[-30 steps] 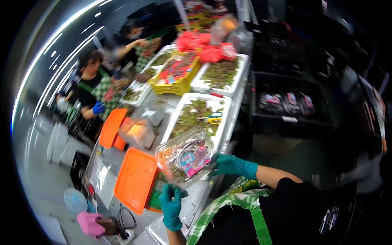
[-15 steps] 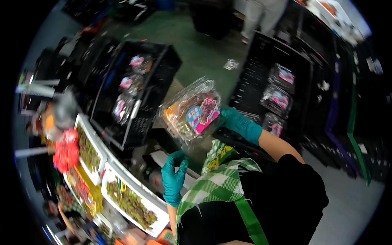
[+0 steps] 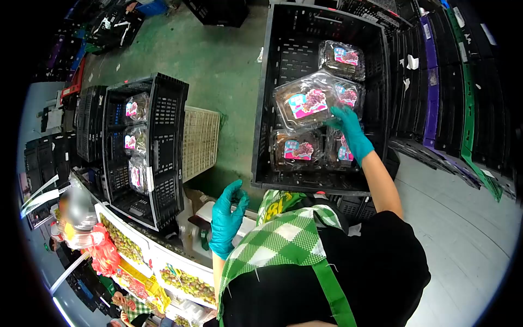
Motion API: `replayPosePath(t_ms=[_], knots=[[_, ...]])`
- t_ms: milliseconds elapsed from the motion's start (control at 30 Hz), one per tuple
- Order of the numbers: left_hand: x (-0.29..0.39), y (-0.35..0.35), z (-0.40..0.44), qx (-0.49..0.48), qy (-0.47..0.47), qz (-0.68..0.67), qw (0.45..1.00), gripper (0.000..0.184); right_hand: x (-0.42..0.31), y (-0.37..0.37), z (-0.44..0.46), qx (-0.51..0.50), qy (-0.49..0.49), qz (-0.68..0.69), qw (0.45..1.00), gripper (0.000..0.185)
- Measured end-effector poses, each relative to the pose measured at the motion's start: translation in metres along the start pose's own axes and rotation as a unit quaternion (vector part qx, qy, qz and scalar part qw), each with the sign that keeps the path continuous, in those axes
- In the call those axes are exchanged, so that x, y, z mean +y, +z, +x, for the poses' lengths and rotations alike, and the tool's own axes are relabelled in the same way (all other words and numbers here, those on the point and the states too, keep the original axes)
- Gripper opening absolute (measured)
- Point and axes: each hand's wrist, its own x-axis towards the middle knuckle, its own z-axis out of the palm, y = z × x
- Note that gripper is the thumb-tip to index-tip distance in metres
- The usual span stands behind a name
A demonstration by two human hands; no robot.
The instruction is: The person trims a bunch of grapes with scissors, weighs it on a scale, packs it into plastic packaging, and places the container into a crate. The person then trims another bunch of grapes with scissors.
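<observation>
My right hand (image 3: 351,132), in a teal glove, grips the near right corner of a clear plastic clamshell (image 3: 303,104) with a pink and blue grape label. The clamshell is tilted over a large black crate (image 3: 264,109) and partly covers another pack. Inside the crate, several similar labelled packs lie around it, such as a clamshell (image 3: 298,151) at the near left and a clamshell (image 3: 342,59) at the far end. My left hand (image 3: 226,220), also gloved, hovers by my apron with its fingers curved and apart, holding nothing.
Another black crate (image 3: 170,136) with three labelled packs stands at the left, beside a cream slatted crate (image 3: 200,143). White trays of grapes (image 3: 188,284) line the lower left. Stacked black crates (image 3: 406,82) stand at the right. A person in a checked garment (image 3: 139,308) is at lower left.
My right hand has carried the clamshell from in front of me to above the right-hand crate. The view has turned to the right. My left hand stays near my apron, its fingers more extended.
</observation>
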Motion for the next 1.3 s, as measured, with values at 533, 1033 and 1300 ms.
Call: replayPosePath(t_ms=[533, 1033, 1300], knots=[[-0.034, -0.023, -0.046, 0.084, -0.087, -0.034, 0.992, 0.036, -0.069, 0.043, 0.105, -0.209, -0.051, -0.389, 0.896, 0.077], [-0.085, -0.067, -0.12, 0.203, -0.12, -0.073, 0.969, 0.032, -0.161, 0.077, 0.007, -0.145, -0.165, -0.226, 0.949, 0.044], [-0.125, -0.105, -0.171, 0.241, -0.137, -0.096, 0.956, 0.034, -0.129, 0.264, -0.015, -0.329, -0.105, -0.085, 0.935, 0.041]])
